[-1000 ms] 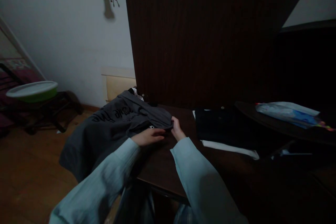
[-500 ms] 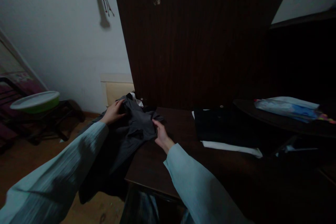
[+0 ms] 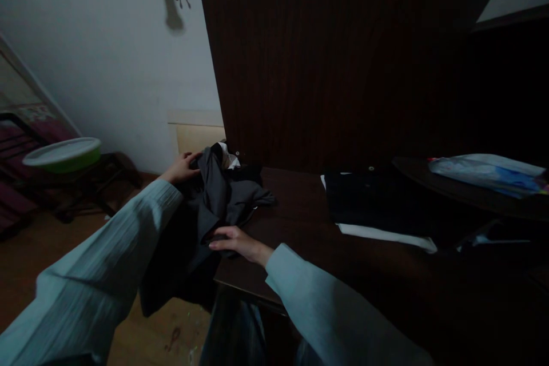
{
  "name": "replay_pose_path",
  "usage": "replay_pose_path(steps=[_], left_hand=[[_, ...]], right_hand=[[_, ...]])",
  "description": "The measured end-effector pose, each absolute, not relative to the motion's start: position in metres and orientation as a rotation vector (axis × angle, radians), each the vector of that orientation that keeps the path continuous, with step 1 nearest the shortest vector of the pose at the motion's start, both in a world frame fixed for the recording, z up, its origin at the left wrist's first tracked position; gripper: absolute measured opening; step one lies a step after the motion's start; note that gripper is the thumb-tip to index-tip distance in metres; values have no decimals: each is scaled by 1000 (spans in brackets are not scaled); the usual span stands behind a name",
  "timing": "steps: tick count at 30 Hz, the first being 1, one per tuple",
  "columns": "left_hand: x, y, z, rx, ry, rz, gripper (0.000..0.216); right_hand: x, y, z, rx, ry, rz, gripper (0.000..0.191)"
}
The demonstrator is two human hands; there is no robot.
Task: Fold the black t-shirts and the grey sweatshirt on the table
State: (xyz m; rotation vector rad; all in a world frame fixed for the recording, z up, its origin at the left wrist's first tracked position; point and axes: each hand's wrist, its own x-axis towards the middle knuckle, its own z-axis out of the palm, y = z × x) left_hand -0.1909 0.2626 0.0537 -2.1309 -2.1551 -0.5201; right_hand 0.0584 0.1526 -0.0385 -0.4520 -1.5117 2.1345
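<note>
A crumpled dark grey garment [image 3: 242,197] lies over the left end of the dark wooden desk [image 3: 291,197], and its darker folds hang past the edge. My left hand [image 3: 180,169] is closed on the garment's far left side, its fingertips partly hidden in the cloth. Nearer to me, my right hand [image 3: 238,241] pinches a fold between thumb and fingers, close to the desk's front edge. Something white [image 3: 229,154] pokes out behind the garment, beside the upright panel; its kind is unclear.
A tall dark wooden panel [image 3: 334,80] rises at the back. On the right lie a flat black item [image 3: 364,200] with white edges and a plastic packet [image 3: 489,171] on a raised dark shelf. Far left, a chair [image 3: 92,183] bears a green basin [image 3: 71,163].
My right hand has moved left and toward me, to a nearer fold. The cloth between my hands is bunched differently. The whole view has shifted a little.
</note>
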Motion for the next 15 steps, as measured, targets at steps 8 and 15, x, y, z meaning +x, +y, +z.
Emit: replay_pose_path(steps=[8,15], left_hand=[[-195,264,54,-2151,-2231,-807,60],[-192,255,66,-1972,-2168,-1107,26]], right_hand=[[59,130,-40,-449,-1591,2354,42],[64,139,-41,-495,-1509,2465,44]])
